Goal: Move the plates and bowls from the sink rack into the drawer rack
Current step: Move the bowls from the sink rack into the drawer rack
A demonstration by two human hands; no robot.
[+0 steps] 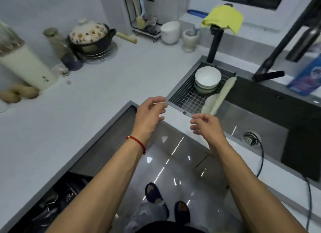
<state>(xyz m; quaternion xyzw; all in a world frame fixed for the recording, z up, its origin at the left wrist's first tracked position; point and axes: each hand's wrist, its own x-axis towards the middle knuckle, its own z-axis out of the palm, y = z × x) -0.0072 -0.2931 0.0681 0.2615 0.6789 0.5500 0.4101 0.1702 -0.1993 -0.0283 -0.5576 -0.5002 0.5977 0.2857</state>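
A stack of white bowls [207, 79] sits in the wire sink rack [186, 98] at the sink's left end. Two pale plates [220, 95] stand on edge along the rack's right side. My left hand [150, 111] hovers just left of the rack's near corner, fingers apart and empty. My right hand [205, 126] hangs over the counter edge just below the rack, fingers curled loosely and holding nothing. The open drawer [57, 196] lies at the lower left under the counter, its contents dark and blurred.
A black faucet [216, 41] with a yellow cloth stands behind the rack. The steel sink basin [250, 126] with its drain lies to the right. A floral pot [90, 36], jars, a white cup and a mortar stand on the white counter [104, 86].
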